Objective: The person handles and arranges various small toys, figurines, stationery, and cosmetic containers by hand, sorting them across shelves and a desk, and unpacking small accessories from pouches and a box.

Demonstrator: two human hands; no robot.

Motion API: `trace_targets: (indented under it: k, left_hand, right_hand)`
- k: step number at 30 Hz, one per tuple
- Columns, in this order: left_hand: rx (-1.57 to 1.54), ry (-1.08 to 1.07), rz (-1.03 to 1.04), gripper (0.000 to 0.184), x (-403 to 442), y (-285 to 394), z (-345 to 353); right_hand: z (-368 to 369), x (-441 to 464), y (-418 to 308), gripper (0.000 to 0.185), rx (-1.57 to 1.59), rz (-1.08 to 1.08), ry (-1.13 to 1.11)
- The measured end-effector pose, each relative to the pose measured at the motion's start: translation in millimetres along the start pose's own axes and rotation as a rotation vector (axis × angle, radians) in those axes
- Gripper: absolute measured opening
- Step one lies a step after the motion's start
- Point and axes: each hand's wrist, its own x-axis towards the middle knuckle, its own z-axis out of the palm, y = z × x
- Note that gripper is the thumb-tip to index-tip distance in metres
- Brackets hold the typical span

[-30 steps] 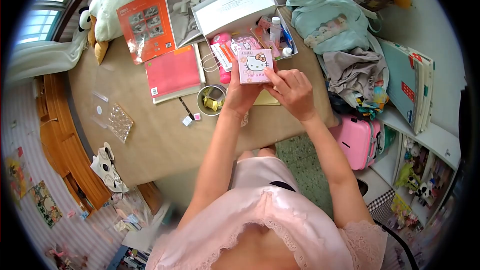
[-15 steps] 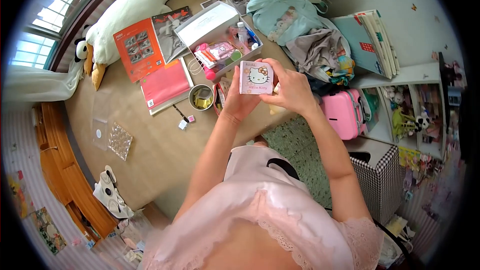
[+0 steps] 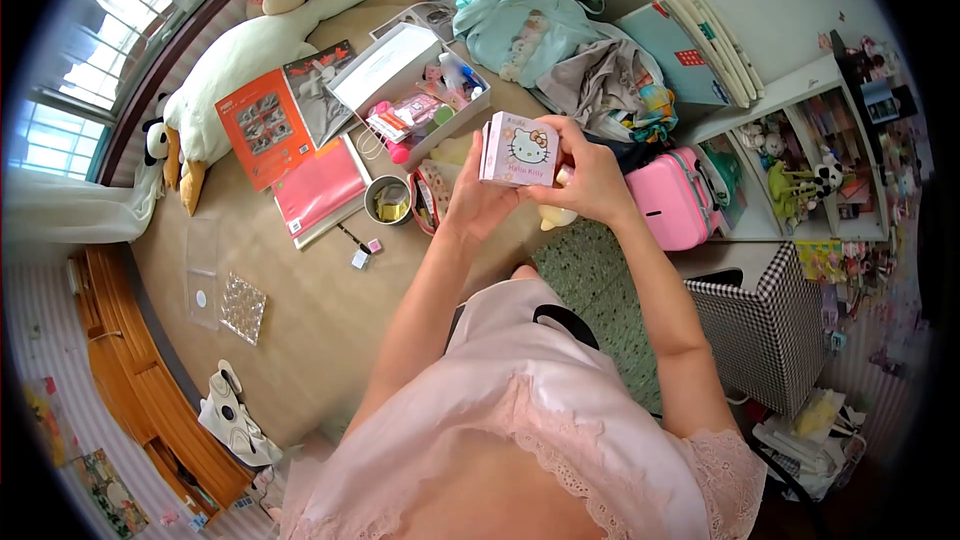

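Observation:
A small pink Hello Kitty box [image 3: 522,150] is held between both hands, its printed face turned up and one side showing. My left hand [image 3: 476,192] grips it from the left, with the fingers partly hidden behind. On the other side my right hand [image 3: 594,176] closes on the upper right edge, and a small whitish thing shows by its fingers. Below the right hand is a pale yellow object [image 3: 556,217] whose kind I cannot make out. Beyond the hands stands an open white box [image 3: 462,120] of small colourful items.
To the left lie a pink folder [image 3: 320,190], an orange printed sheet [image 3: 262,128] and a round tin [image 3: 372,208]. A clear bag of beads [image 3: 243,308] is farther left. At right are a pink case [image 3: 672,202], a checkered bin [image 3: 765,330] and white shelves [image 3: 760,230].
The box has tilted, so its left side now shows. Both hands still hold it, and the view has shifted slightly to the right.

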Motion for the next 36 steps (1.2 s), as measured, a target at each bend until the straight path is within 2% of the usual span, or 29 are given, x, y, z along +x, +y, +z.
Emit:
trace_targets:
  k: [1, 4, 7, 8, 11, 17, 23, 27, 30, 31, 33, 35, 36]
  left_hand:
    - [0.005, -0.006, -0.008, 0.067, 1, -3, 1]
    - [-0.082, -0.061, -0.056, 0.062, 7, -20, -10]
    - [-0.217, -0.131, -0.124, 0.055, 13, -36, 1]
    - [-0.245, -0.210, -0.175, 0.053, 15, -41, 10]
    - [-0.171, -0.242, -0.269, 0.057, 20, -66, 32]
    - [-0.123, -0.323, -0.446, 0.056, 30, -152, 76]
    - [0.010, -0.320, -0.605, 0.055, 19, -268, 128]
    - [0.076, -0.309, -0.713, 0.056, 6, -347, 157]
    - [0.303, -0.379, -0.790, 0.064, -2, -402, 184]
    - [0.310, -0.400, -0.817, 0.064, -4, -419, 192]
    - [0.336, -0.455, -0.882, 0.065, -7, -452, 204]
    - [0.357, -0.494, -0.940, 0.065, -11, -479, 215]
    - [0.403, -0.524, -0.941, 0.065, -13, -490, 220]
  right_hand:
    - [-2, -5, 1, 0.068, 0.000, 0.003, 0.010]
    - [-14, -23, 17, 0.067, 0.276, -0.046, 0.109]
    - [-30, -47, 46, 0.060, 0.794, 0.083, 0.086]
    - [-38, -59, 53, 0.058, 0.849, 0.115, 0.094]
    - [-53, -97, 79, 0.055, 0.961, 0.087, 0.150]
    - [-91, -197, 99, 0.057, 0.960, 0.072, 0.377]
    - [-133, -322, 127, 0.063, 1.012, 0.040, 0.464]
    - [-157, -407, 140, 0.068, 0.839, 0.118, 0.505]
    - [-177, -458, 132, 0.069, 0.575, 0.204, 0.591]
    - [-181, -474, 131, 0.069, 0.566, 0.211, 0.625]
    - [-188, -503, 128, 0.071, 0.321, 0.347, 0.651]
    - [-195, -529, 124, 0.072, 0.342, 0.375, 0.718]
    - [-195, -540, 126, 0.072, 0.244, 0.422, 0.739]
